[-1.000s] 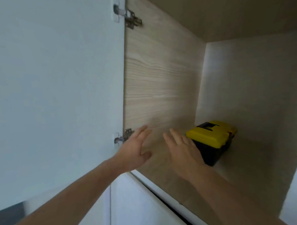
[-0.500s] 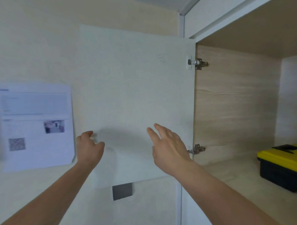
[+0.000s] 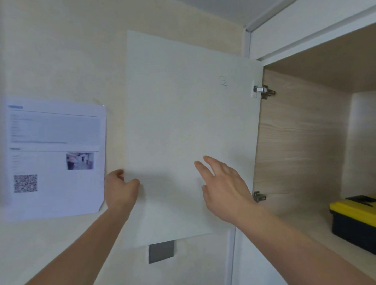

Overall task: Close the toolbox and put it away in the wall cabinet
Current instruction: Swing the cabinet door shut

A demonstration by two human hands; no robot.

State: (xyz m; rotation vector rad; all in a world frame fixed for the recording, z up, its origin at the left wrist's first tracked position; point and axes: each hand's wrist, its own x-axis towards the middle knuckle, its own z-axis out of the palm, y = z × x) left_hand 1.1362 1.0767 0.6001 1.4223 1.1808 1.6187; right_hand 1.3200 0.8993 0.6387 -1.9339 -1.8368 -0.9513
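The black toolbox with its yellow lid (image 3: 361,222) shut stands inside the wall cabinet (image 3: 301,141), on the shelf at the right edge of view. The cabinet's white door (image 3: 188,125) is swung wide open, flat toward the wall. My left hand (image 3: 120,191) grips the door's free left edge, thumb on the front face. My right hand (image 3: 222,187) hovers in front of the door's lower right part, fingers spread, holding nothing.
A printed sheet with a QR code (image 3: 54,156) is stuck on the wall left of the door. A grey plate (image 3: 161,251) sits on the wall under the door. Two metal hinges, upper hinge (image 3: 263,91) and lower hinge (image 3: 258,196), join door and cabinet.
Both hands left the cabinet interior and the view swung left. My left hand reached the door's free edge and closed on it; my right hand followed to the door's front.
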